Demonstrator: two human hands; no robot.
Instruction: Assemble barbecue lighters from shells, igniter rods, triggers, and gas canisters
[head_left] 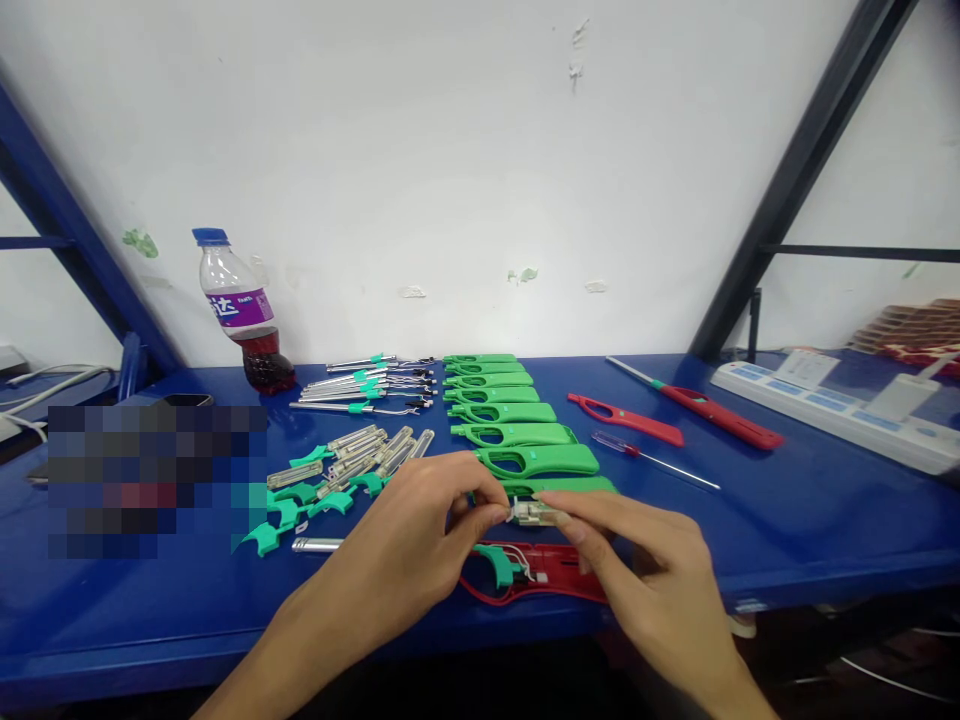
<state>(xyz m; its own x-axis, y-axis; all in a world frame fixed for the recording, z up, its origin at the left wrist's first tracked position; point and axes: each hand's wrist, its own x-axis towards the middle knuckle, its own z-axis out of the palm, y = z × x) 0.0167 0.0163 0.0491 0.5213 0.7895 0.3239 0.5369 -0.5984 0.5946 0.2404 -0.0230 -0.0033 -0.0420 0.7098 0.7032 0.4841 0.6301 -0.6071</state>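
My left hand [420, 545] and my right hand [637, 570] meet near the front edge of a blue table [787, 520]. Both pinch a small clear and metal lighter insert [534, 513] between fingertips. Just below it lies an open red lighter shell [547, 575] with a green trigger [496, 563] in it. A row of several green lighter shells [506, 420] runs away from my hands toward the wall.
Left of the hands lie several clear inserts with green triggers [337, 470] and metal tubes [367, 385]. A purple-labelled bottle [244, 315] stands at the back left. To the right are a red shell [626, 418], an assembled red lighter [705, 405], a small screwdriver [652, 457] and a power strip [832, 410].
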